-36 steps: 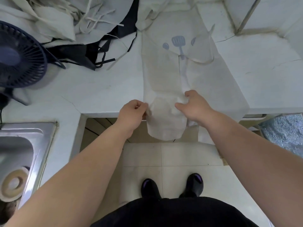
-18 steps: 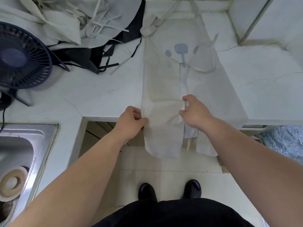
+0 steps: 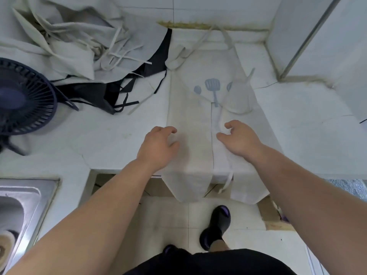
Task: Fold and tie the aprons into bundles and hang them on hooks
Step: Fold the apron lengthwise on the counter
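A dark blue fan (image 3: pixel 21 100) stands at the left edge of the white table (image 3: pixel 111 139). Nearer the person, a steel sink (image 3: pixel 21 197) holds a pale ring-shaped thing (image 3: pixel 6 247). A black shoe (image 3: pixel 218 225) stands on the tiled floor (image 3: pixel 168 215), near a brown cardboard sheet (image 3: pixel 272 217).

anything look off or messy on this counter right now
The laid-out white apron is not fully on the counter: its near end and a thin tie hang over the edge. At far left, a heap of aprons lies tangled, straps loose. A crack runs across the counter at right.
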Tool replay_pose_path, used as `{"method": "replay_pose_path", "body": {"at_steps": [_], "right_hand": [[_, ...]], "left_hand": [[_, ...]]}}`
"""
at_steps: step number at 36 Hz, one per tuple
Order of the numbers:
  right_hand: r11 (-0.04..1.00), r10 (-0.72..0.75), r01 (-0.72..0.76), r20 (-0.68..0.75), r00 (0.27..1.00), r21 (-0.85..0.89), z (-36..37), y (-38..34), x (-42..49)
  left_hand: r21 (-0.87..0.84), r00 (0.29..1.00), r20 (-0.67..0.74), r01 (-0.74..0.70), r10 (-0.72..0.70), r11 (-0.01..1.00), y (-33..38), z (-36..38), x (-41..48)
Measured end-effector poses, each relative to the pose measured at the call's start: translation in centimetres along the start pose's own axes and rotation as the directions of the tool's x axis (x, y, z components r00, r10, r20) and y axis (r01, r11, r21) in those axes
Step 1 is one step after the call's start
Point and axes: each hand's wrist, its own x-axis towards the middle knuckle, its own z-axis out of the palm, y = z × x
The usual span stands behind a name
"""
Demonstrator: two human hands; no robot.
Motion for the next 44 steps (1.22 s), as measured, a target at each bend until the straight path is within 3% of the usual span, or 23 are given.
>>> {"method": "replay_pose_path", "body": {"at_steps": [8,14,18,22,26,29,38,41,44], "right_hand": [[0.993,-0.046,0.044,-0.019,0.999,-0.112,-3.5,-0.5,7.4],[0.982,0.072,-0.074,-0.019,0.997,-0.175,-6.4,0.1,13.4],[0.977,0.112,-0.093,0.086,0.99,-0.193,-7.4,1.1,15.7],[0.967,0.023,0.023,0.177,0.984,-0.253,-7.2,1.3,16.4],[0.857,-0.162,0.27,0.266,0.95,-0.44,-6.8,0.7,17.3],[0.759,-0.204,0.398,0.393,0.897,-0.515,-6.3,0.4,18.0],[0.721,-0.326,0.54,0.475,0.817,-0.434,-5.9,1.0,20.1],[0.762,-0.362,0.524,0.421,0.832,-0.38,-5.9,1.2,20.5],[0.829,-0.365,0.466,0.331,0.87,-0.31,-6.1,1.4,20.7]], "left_hand": [[0.041,1.0,0.005,0.021,-0.021,0.999,3.0,1.0,6.1],[0.096,0.999,0.046,-0.021,0.016,0.995,5.4,2.6,11.3],[0.188,0.989,0.147,-0.04,0.012,0.981,7.2,4.0,14.1],[0.288,0.973,0.227,-0.019,-0.049,0.958,7.9,5.0,15.7],[0.31,0.972,0.227,-0.015,-0.058,0.951,7.8,5.4,16.6],[0.317,0.981,0.192,-0.024,-0.039,0.948,7.8,5.3,17.2],[0.346,0.973,0.229,-0.078,-0.003,0.935,7.5,4.7,19.8],[0.184,0.982,0.181,-0.084,0.05,0.979,7.7,5.0,20.6],[-0.079,0.997,-0.076,-0.03,0.024,0.996,8.1,5.0,21.3]]}}
